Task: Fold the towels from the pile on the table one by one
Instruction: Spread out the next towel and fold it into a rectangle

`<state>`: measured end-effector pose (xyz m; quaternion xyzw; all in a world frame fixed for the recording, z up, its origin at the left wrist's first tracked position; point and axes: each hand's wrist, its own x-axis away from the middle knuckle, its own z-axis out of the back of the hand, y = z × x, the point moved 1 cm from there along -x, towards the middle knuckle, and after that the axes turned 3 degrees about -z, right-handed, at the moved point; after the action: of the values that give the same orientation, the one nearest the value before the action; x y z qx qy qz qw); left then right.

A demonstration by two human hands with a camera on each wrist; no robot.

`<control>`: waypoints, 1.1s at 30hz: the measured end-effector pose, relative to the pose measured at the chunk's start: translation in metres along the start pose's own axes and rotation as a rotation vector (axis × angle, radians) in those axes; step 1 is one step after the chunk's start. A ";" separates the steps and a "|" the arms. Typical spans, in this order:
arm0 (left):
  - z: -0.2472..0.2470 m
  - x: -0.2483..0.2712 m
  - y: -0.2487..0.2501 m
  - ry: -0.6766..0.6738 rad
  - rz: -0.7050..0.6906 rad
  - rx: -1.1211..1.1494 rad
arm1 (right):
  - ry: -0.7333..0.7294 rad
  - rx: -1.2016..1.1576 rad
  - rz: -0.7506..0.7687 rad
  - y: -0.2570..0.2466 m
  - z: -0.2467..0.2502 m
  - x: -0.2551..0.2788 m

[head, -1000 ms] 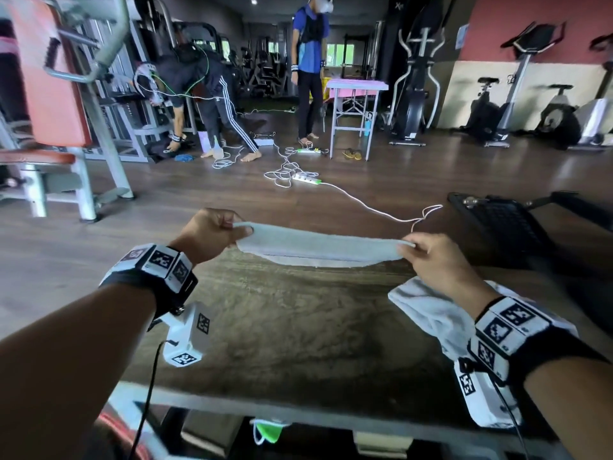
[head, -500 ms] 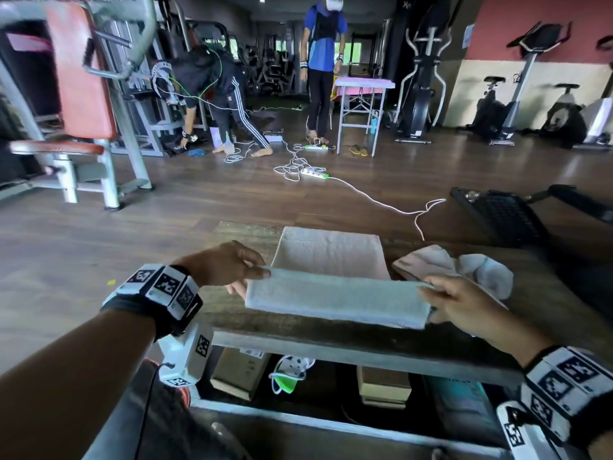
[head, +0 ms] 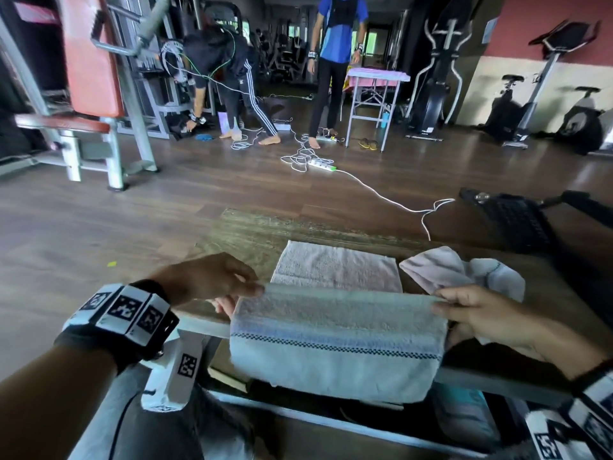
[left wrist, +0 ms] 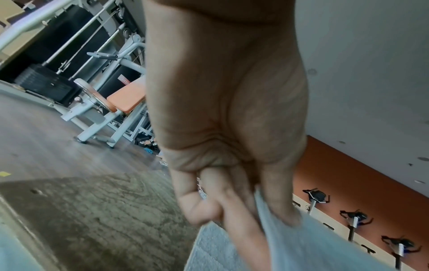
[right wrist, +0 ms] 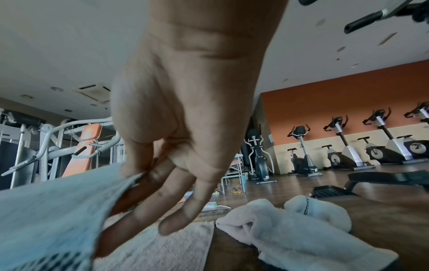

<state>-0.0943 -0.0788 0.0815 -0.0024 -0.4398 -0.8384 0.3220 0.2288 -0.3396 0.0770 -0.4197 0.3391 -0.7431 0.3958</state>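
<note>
A: Where's my free room?

B: Bare wooden table (head: 245,237) left of the folded pink towel (head: 335,267) and along the far edge. My left hand (head: 212,280) sits over that bare strip.

A: What blocks?

B: Folded pink towel lies flat mid-table, just behind the striped towel (head: 335,340) I'm holding up. Crumpled towel pile (head: 464,270) sits just right of it, close under my right hand (head: 481,313). Black bench (head: 517,220) crowds the far right side.

A: Between the towels?

B: Narrow bare gap only.

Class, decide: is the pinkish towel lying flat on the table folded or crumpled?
Folded: the pinkish towel lies as a neat flat rectangle with straight edges.
</note>
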 end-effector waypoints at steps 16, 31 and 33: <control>0.024 -0.208 -0.012 0.628 -0.113 0.076 | 0.574 0.498 0.044 -0.005 0.052 -0.190; -0.033 -0.272 -0.048 0.383 -0.066 -0.263 | 0.492 0.812 -0.039 0.044 0.019 -0.266; -0.031 -0.268 -0.045 0.411 -0.084 -0.273 | 0.490 0.754 -0.007 0.036 0.017 -0.258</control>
<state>0.1027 0.0608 -0.0478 0.1428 -0.2476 -0.8856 0.3661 0.3416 -0.1340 -0.0376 -0.0587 0.1269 -0.8936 0.4265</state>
